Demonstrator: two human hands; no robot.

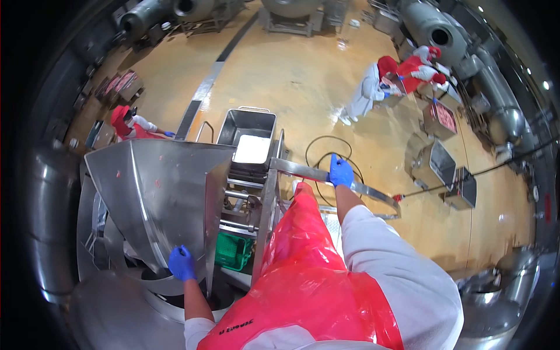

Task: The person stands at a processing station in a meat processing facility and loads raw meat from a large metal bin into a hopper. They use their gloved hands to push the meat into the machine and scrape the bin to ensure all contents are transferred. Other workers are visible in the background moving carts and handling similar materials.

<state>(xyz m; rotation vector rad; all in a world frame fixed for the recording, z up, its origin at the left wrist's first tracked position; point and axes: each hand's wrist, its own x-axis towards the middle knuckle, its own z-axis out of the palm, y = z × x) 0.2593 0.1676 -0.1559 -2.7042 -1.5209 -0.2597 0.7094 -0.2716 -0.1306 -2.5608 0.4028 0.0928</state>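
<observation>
My left hand point(182, 263), in a blue glove, has curled fingers at the lower part of a large steel chute point(169, 192) with small red specks on it; what it grips is hidden. My right hand point(340, 171), also gloved blue, is closed on a flat metal rail point(300, 170) to the right. Between them are steel rods and a green plastic basket point(233, 251) below. My red plastic apron fills the lower middle, over white clothing.
A steel tub point(233, 125) with white bottom stands beyond. Co-workers in red and white work at left point(131, 131) and right point(367, 87). Meat-filled bins point(437, 116), steel bins point(434, 163), large cylindrical machines point(431, 32), a floor drain and dark hoses point(329, 137) surround me.
</observation>
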